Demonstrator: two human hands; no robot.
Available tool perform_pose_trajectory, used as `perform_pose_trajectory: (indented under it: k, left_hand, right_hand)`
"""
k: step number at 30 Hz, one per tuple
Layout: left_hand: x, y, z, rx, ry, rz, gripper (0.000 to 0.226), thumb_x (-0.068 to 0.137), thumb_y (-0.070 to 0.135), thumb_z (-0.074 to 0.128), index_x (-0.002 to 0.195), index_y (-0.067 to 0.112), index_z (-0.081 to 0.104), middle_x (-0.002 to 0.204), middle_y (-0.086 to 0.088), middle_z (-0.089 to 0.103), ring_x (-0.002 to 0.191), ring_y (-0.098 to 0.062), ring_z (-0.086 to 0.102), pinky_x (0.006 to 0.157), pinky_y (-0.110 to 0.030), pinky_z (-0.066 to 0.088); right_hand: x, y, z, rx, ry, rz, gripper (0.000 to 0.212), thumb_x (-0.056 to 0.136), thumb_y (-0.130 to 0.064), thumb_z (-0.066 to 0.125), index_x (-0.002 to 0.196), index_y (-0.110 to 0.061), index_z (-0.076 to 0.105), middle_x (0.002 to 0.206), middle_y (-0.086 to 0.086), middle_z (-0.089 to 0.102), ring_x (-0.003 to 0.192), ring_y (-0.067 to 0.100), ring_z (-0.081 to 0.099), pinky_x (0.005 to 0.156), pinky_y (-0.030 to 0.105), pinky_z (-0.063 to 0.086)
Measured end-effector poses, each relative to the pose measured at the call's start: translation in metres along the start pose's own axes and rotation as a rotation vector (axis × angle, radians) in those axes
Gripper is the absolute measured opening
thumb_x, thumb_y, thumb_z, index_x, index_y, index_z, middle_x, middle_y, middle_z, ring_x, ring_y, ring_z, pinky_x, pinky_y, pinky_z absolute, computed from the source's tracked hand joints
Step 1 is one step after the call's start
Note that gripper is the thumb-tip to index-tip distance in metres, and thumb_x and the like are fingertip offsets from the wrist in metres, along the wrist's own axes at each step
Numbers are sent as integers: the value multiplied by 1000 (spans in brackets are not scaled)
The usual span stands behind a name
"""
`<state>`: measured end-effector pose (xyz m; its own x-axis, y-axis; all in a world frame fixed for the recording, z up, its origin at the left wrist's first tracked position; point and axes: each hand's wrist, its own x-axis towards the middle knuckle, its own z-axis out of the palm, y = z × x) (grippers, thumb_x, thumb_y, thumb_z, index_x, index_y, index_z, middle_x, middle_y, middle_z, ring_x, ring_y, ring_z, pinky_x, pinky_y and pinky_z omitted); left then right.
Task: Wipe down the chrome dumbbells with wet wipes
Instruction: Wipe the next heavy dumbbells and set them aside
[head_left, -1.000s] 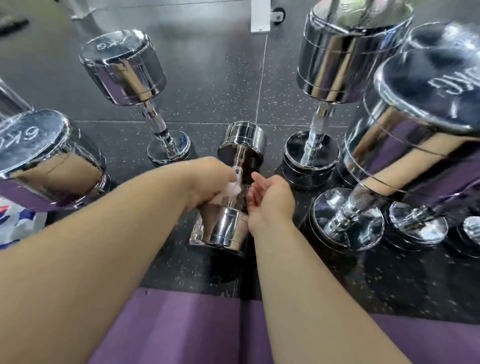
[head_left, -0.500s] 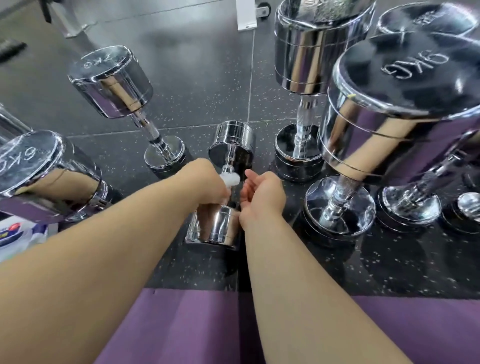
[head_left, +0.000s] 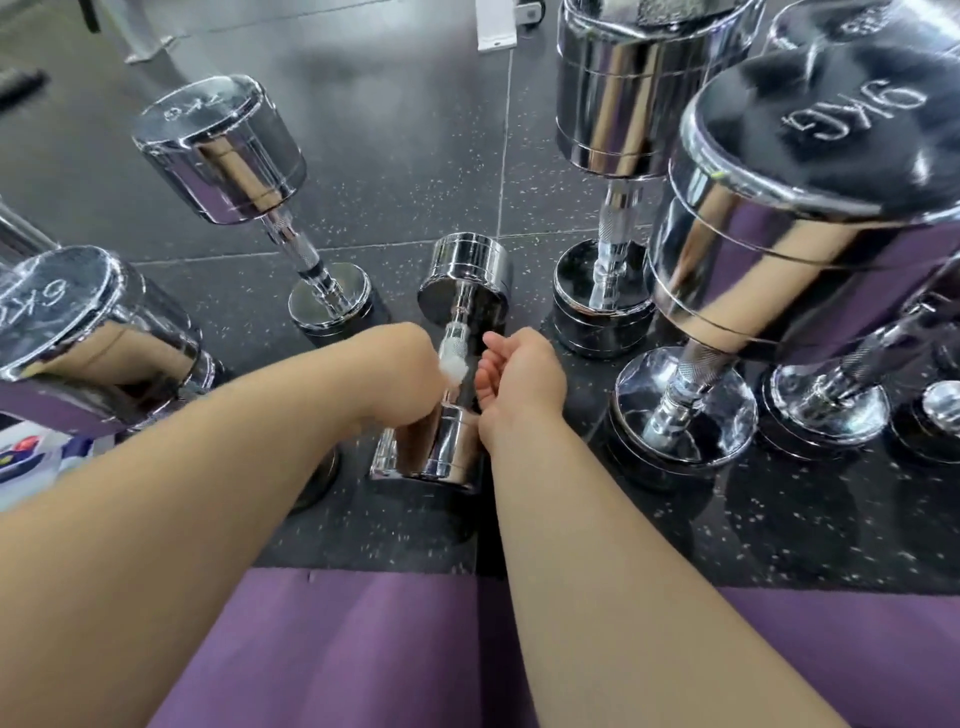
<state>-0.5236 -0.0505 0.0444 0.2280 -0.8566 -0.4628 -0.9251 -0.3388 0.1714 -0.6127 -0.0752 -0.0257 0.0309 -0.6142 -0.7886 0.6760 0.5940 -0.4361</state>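
Chrome dumbbells, at least seven, crowd the floor; one reads "6K", another "9KG". Left hand fingers clench a wet wipe on the lying small dumbbell handle; right hand fingers are loosely curled, empty, just beside.

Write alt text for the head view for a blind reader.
The left hand presses a white wet wipe to the handle of a small chrome dumbbell on the floor; the right hand hovers, loosely curled, beside it. Larger dumbbells stand around.
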Motion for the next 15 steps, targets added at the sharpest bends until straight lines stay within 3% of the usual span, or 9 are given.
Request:
perform_pose_trajectory:
  k: [2, 6, 8, 10, 13, 15]
  left_hand:
    - [1, -1, -1, -160, 68, 21, 20, 96, 14, 51, 104, 9, 70, 75, -1, 60, 67, -18, 52, 49, -17, 42]
    - [3, -7, 14, -578, 211, 48, 10, 82, 14, 72, 83, 23, 69, 83, -1, 72, 76, -19, 67, 70, -31, 57]
    - [9, -9, 21, -641, 185, 83, 15, 74, 20, 81, 87, 24, 73, 81, 1, 74, 78, -18, 70, 71, -31, 58]
    - [10, -11, 22, -771, 92, 122, 23, 76, 7, 76, 94, 21, 74, 83, -3, 74, 72, -17, 69, 62, -26, 55]
    - [14, -22, 21, -1134, 65, 109, 29, 83, -6, 65, 100, 18, 68, 96, -7, 70, 75, -17, 68, 60, -24, 56]
    - [18, -32, 29, -1217, 118, 49, 27, 87, -6, 60, 103, 15, 66, 106, -7, 68, 86, -19, 67, 67, -23, 58]
  right_hand:
    - [-1, 0, -3, -111, -47, -30, 22, 86, -8, 57, 64, -11, 58, 55, -1, 51, 45, 9, 43, 48, 18, 38]
    - [-16, -2, -14, -264, -294, -70, 11, 87, -12, 61, 77, -10, 64, 51, -3, 58, 35, 7, 49, 36, 17, 39]
    - [-18, -3, -22, -285, -431, -65, 11, 91, -17, 62, 89, -10, 70, 62, 1, 66, 45, 12, 60, 44, 23, 47]
    - [-19, -1, -25, -319, -479, -97, 12, 92, -17, 63, 97, -9, 70, 71, 4, 69, 53, 15, 65, 49, 28, 50]
    - [-12, 6, -14, -244, -253, -185, 13, 82, 4, 67, 82, -9, 67, 68, 7, 65, 58, 19, 61, 52, 26, 51]
    - [-6, 6, -6, -326, 0, -342, 17, 77, 3, 68, 73, -14, 66, 68, 3, 64, 63, 21, 57, 53, 23, 46]
